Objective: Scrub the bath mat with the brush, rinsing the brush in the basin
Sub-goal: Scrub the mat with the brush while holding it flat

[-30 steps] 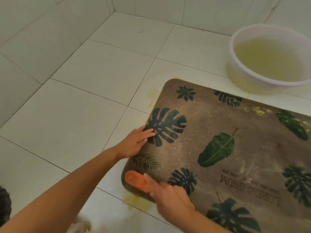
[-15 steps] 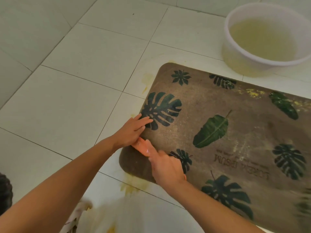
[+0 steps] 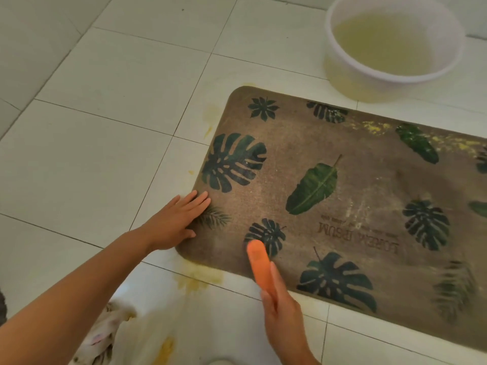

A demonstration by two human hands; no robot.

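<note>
The brown leaf-print bath mat (image 3: 355,206) lies flat on the white tiled floor (image 3: 105,154). The left grip (image 3: 174,225) presses on the mat's left edge by its near-left corner, fingers straight and together. The right grip (image 3: 282,314) is curled round the orange brush (image 3: 259,262), whose head lies over the mat's near edge. The white basin (image 3: 350,85) of yellowish water stands just beyond the mat's far edge.
</note>
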